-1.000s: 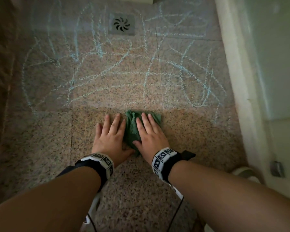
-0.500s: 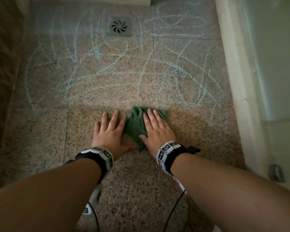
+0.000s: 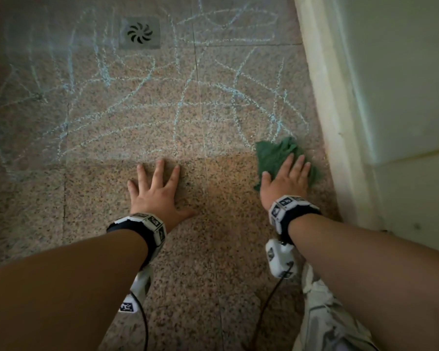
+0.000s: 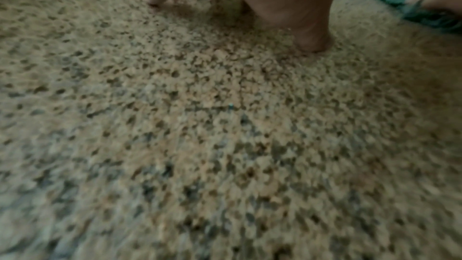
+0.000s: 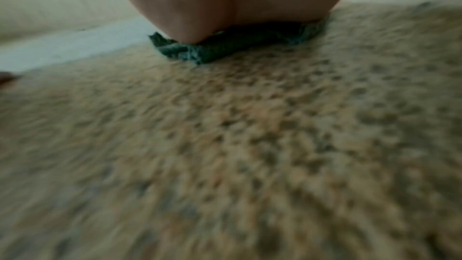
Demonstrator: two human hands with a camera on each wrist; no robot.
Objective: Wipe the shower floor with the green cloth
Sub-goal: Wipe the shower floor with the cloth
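Dim overall; pale daylight falls from upper right onto the cream wall (image 3: 390, 72). Speckled granite shower floor (image 3: 213, 249) darkens toward left edge. Both wrist views blurred, smeared at the edges.

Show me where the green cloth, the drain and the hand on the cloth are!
green cloth (image 3: 271, 154), head view, bare upper part.
drain (image 3: 139, 33), head view, grate middle.
right hand (image 3: 285, 181), head view, back of hand.

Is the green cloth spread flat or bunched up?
Bunched up: the cloth lies crumpled in folds under the flat right hand on the floor.
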